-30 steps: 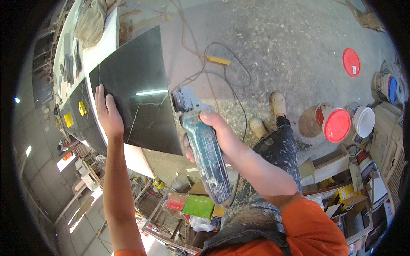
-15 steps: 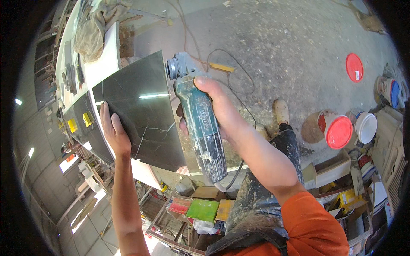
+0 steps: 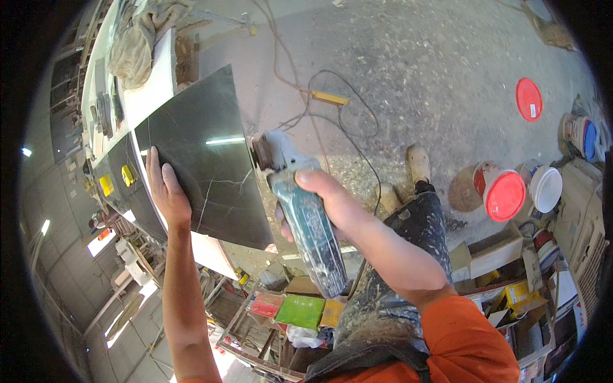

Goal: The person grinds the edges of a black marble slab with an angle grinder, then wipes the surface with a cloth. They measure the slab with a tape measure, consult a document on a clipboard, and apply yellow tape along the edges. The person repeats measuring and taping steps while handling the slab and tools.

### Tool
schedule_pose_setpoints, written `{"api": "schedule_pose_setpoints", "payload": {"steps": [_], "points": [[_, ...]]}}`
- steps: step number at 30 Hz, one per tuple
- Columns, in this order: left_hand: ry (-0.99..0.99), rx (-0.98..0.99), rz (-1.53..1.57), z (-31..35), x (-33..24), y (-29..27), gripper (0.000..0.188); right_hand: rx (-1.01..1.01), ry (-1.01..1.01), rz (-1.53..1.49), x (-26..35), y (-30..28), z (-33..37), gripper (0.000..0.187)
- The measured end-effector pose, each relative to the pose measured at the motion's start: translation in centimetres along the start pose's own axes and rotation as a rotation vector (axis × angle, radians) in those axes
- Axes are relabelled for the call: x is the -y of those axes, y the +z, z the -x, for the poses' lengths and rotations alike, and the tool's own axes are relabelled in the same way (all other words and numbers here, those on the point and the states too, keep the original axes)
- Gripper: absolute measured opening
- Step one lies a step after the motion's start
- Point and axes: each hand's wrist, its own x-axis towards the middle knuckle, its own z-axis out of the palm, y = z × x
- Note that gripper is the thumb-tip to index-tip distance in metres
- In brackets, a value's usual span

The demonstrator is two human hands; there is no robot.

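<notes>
A dark, white-veined stone slab (image 3: 220, 143) lies at the left, its glossy top reflecting a strip of light. My left hand (image 3: 171, 195) rests on the slab's left margin, fingers stretched out and holding nothing. Wrapped round the body of a green and black angle grinder (image 3: 311, 223) is my right hand (image 3: 332, 198), with the thumb on top. The grinder's head is at the slab's right edge; whether it touches the stone I cannot tell. Motion blurs the tool slightly.
A cable with a yellow piece (image 3: 330, 97) loops over the dusty floor. On the right stand a red-lidded bucket (image 3: 505, 196) and a white-lidded bucket (image 3: 546, 190). A grey cloth (image 3: 132, 60) lies at the far left. A cluttered shelf with a green package (image 3: 300, 311) is near my legs.
My right hand has brought the grinder nearer to me along the slab's right edge, its head now lower beside the stone. My left hand stays on the slab.
</notes>
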Motion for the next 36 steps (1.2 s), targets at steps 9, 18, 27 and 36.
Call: {"api": "schedule_pose_setpoints", "payload": {"steps": [9, 18, 27, 36], "points": [[0.017, -0.011, 0.028, -0.1, 0.2, 0.1, 0.053, -0.044, 0.084, -0.048, -8.7, -2.7, 5.7, 0.055], [0.011, -0.049, -0.038, 0.3, 0.7, 0.8, 0.053, -0.533, 0.106, 0.117, -6.3, -5.5, 9.6, 0.058], [-0.181, -0.024, 0.046, -0.5, -2.3, 0.1, 0.056, -0.059, -0.293, -0.040, 12.2, 6.0, 16.0, 0.075], [-0.253, -0.030, 0.103, 0.2, -1.8, -1.0, 0.056, -0.306, -0.135, 0.887, 30.7, 24.1, -6.4, 0.059]]}}
